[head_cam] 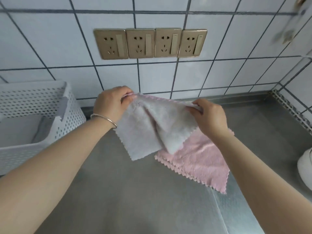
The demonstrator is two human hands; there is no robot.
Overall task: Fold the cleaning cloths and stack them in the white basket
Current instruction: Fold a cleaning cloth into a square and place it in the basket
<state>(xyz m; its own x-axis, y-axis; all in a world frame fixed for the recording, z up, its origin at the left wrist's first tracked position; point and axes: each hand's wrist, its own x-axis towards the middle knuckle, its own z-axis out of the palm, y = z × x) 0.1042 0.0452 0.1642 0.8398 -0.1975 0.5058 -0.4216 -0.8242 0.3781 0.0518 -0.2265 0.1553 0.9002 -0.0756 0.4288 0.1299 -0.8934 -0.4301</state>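
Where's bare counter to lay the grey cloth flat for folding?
Bare steel counter lies between the basket and the pink cloth, towards the near edge. The right side is crowded by the pink cloth and a white object.

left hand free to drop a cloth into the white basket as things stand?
Probably yes for reach: the white basket sits just beside the left hand with its top open. But that hand pinches the grey cloth, shared with the right hand and not yet folded.
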